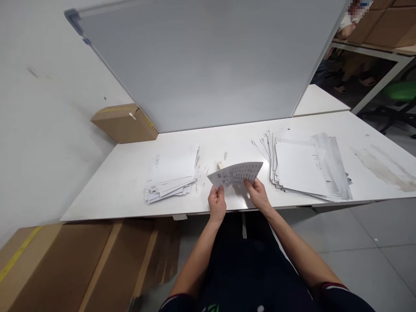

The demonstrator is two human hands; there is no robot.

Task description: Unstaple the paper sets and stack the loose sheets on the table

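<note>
A printed sheet of paper is held up over the front of the white table, bowed along its length. My left hand pinches its lower left edge, thumb on top. My right hand grips its lower right part, with the thumb across the print. Whether it is one sheet or a few together I cannot tell. To the left lies a loose paper stack, its front sheets fanned. A larger, uneven paper stack lies to the right. Behind the held sheet a small tan object partly shows.
A whiteboard stands at the back of the table. A cardboard box sits at the back left. Large cardboard boxes stand below on the left. A green chair and a person are at the far right.
</note>
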